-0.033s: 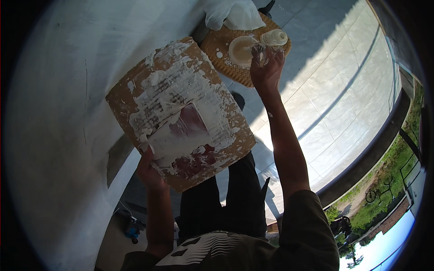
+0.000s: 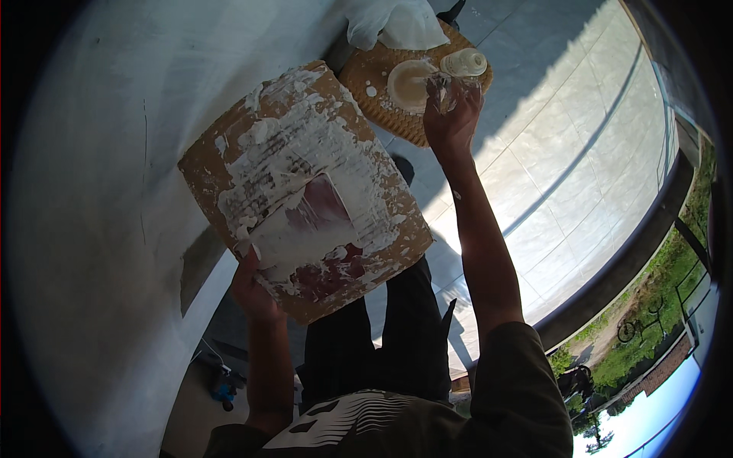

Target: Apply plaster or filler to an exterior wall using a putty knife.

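Observation:
My left hand [image 2: 257,288] is closed on the lower left edge of a brown board [image 2: 408,250], its thumb on top. White paste [image 2: 256,156] coats much of the board's face. On the paste lies a flat, smeared piece with dark reddish patches [image 2: 327,202]; its kind I cannot tell. My right hand [image 2: 454,118] reaches over a woven stool [image 2: 412,136], fingers bent round something clear and glossy that I cannot make out. Touching or just beside those fingers is a translucent bottle [image 2: 464,62]. A round tub of pale stuff [image 2: 406,85] stands left of the hand.
A white plastic bag [image 2: 412,27] sits at the stool's far side. Close on the left rises a pale grey wall [image 2: 99,229]. Tiled floor [image 2: 565,145], partly sunlit, stretches to the right, ending at a dark edge [image 2: 618,294] with grass beyond. My legs [image 2: 412,328] are below the board.

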Motion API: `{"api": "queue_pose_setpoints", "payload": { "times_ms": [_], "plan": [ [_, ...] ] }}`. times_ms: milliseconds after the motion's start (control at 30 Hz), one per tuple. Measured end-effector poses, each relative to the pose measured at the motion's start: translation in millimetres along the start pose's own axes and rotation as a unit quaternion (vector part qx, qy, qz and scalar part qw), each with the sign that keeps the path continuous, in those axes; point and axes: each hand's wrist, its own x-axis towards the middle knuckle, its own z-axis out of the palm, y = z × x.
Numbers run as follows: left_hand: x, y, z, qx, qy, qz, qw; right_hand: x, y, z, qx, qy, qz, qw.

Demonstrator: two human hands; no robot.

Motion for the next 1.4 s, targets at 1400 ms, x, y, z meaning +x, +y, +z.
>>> {"api": "queue_pose_setpoints", "payload": {
  "times_ms": [1400],
  "plan": [
    [-29,8,-35,-0.001,0.013,0.001,1.0,-28,-44,-8,-0.06,-0.051,0.038,0.996]
  ]
}}
